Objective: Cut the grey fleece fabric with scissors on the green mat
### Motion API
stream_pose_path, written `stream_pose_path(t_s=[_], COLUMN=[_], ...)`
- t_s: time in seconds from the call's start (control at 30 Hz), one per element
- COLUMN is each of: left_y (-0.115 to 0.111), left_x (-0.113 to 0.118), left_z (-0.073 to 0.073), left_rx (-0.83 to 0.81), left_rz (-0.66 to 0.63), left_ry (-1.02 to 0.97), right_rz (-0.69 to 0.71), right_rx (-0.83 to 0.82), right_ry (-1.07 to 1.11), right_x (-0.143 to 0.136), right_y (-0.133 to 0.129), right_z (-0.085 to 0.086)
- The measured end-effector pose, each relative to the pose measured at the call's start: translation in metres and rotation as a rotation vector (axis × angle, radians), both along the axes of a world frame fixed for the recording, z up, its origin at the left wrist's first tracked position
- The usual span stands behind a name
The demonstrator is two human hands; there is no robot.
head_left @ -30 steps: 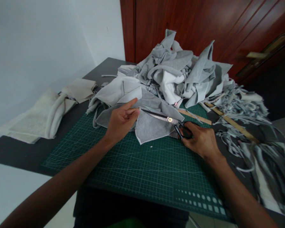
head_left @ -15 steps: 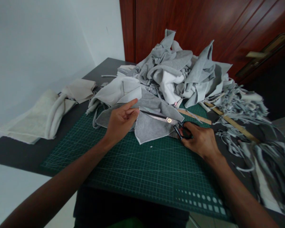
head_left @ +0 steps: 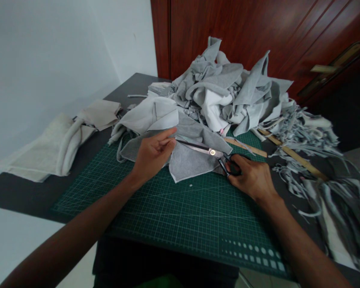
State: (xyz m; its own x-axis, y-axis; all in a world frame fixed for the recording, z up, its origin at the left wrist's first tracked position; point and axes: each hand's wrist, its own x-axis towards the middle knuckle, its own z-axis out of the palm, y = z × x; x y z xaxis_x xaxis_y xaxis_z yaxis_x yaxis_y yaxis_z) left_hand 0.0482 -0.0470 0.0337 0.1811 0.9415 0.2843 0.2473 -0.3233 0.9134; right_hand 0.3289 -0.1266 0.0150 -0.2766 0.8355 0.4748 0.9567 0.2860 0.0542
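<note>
Forearms point(head_left: 103, 209) angled inward, left hand point(head_left: 152, 155) pinching grey cloth point(head_left: 187, 163), right hand point(head_left: 252, 176) gripping scissors point(head_left: 213, 152)

From the centre of view, we locate the heaped grey and white fabric point(head_left: 228, 80) at 1 o'clock, in front of the red-brown door point(head_left: 243, 28). We find its metal handle point(head_left: 324, 69) at 2 o'clock. At 3 o'clock, we identify tangled fabric strips point(head_left: 312, 130) beside a long, narrow wooden strip point(head_left: 303, 160). We note folded cream cloth point(head_left: 39, 150) at 9 o'clock and the pale wall point(head_left: 63, 48) at 10 o'clock.
</note>
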Motion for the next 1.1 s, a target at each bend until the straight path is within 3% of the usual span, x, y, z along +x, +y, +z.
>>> stream_pose_path(t_s=[0.23,0.57,0.93,1.1], left_y=[0.001,0.002,0.001,0.002], left_x=[-0.001,0.0,0.001,0.0], left_z=[0.001,-0.008,-0.009,-0.012], left_rx=[0.013,0.039,0.037,0.137], left_rz=[-0.018,0.075,0.061,0.088], left_ry=[0.038,0.044,0.071,0.15], right_rz=[-0.027,-0.081,-0.034,-0.064], right_rx=[0.011,-0.036,-0.08,-0.094], right_ry=[-0.019,-0.018,0.015,0.006], right_x=[-0.002,-0.002,-0.001,-0.005], right_y=[-0.001,-0.001,-0.002,-0.003], right_z=[-0.002,-0.003,0.004,0.002])
